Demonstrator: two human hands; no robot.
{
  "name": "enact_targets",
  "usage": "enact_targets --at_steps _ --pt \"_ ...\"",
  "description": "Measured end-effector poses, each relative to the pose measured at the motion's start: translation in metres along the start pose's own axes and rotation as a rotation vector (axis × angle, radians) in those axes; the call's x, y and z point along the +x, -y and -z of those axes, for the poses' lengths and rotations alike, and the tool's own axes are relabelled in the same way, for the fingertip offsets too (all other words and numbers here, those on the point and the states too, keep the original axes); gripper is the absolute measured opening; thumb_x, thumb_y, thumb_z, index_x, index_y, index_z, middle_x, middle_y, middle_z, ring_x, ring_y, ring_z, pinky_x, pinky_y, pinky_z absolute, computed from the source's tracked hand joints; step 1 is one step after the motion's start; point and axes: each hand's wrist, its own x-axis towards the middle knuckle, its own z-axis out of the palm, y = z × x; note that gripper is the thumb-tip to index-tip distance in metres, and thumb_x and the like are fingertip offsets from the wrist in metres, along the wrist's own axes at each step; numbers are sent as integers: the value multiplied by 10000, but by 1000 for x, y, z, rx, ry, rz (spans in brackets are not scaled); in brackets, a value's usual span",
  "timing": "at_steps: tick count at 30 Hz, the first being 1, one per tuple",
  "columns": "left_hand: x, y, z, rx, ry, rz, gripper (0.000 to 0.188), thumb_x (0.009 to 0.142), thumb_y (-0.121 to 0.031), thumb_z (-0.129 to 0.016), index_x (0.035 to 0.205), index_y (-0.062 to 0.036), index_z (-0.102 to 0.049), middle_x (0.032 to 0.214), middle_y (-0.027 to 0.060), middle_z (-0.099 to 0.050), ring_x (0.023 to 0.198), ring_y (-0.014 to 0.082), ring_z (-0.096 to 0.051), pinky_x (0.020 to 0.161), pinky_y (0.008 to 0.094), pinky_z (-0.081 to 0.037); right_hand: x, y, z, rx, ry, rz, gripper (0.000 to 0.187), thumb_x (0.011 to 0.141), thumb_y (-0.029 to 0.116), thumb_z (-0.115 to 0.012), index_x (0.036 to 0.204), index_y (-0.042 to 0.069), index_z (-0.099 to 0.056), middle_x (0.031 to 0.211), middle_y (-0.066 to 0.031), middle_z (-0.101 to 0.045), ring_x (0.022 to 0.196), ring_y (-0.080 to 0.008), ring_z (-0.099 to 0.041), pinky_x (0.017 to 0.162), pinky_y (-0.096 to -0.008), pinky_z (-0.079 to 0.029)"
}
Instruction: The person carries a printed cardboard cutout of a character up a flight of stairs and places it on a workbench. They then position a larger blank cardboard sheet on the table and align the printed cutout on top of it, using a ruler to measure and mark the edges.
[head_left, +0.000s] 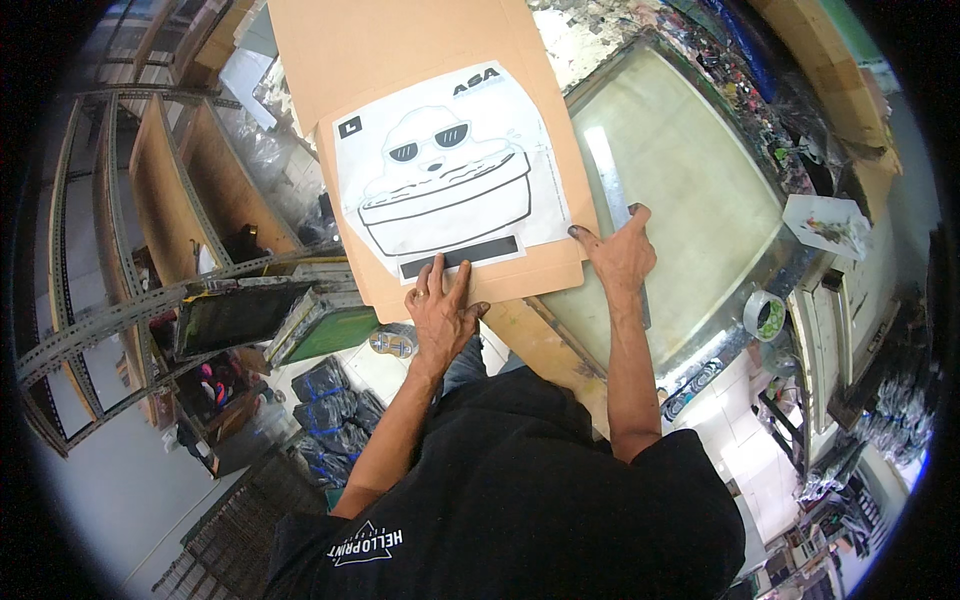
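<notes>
A sheet of brown cardboard (300,60) lies flat before me, creased along its lower part. On it rests a white printed paper (450,225) with a line drawing of a tub and a figure in sunglasses. A small white slip with a black bar (490,251) sits at the paper's lower edge. My left hand (440,312) touches this slip with outstretched fingertips, thumb apart. At the cardboard's right edge is my right hand (622,258), its thumb on the edge and its index finger spread away. Beneath that hand runs a grey metal ruler (605,170); some fingers are hidden.
A framed pale glass panel (700,200) lies to the right, with a roll of tape (764,315) on its near corner. Metal shelving (150,290) with wooden boards stands left. Dark plastic-wrapped bundles (335,420) lie on the floor. Clutter lines the far right.
</notes>
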Motion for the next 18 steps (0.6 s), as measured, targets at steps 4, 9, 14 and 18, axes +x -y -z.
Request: enact_targets --at_steps 4,9,14,18 --pt "2 0 -1 10 9 17 737 696 -346 -803 1361 -185 -529 1475 212 -365 1309 383 -375 966 578 -312 2 1 -1 -6 -7 5 931 609 460 -875 1241 -13 -381 1005 -250 -653 933 -395 -652 828 -444 -491" --pt "1 5 -2 36 57 25 730 751 -478 -738 1392 -213 -508 1508 191 -331 1341 388 -340 990 581 -310 2 -4 -9 -12 -51 35 927 612 455 -874 1243 -8 -378 991 -249 -656 930 -396 -653 825 -447 -491" --pt "0 6 -1 20 50 21 725 751 -463 -741 1390 -210 -511 1502 203 -341 1338 388 -345 993 580 -306 -1 -1 -6 5 -39 43 903 618 426 -878 1215 -14 -362 985 -274 -645 917 -416 -653 814 -456 -496" --pt "-3 9 1 4 47 22 723 751 -450 -745 1389 -203 -512 1500 210 -345 1334 390 -350 998 578 -300 -5 0 -7 -5 -48 57 899 616 420 -879 1212 -16 -365 999 -277 -642 913 -416 -654 811 -454 -497"
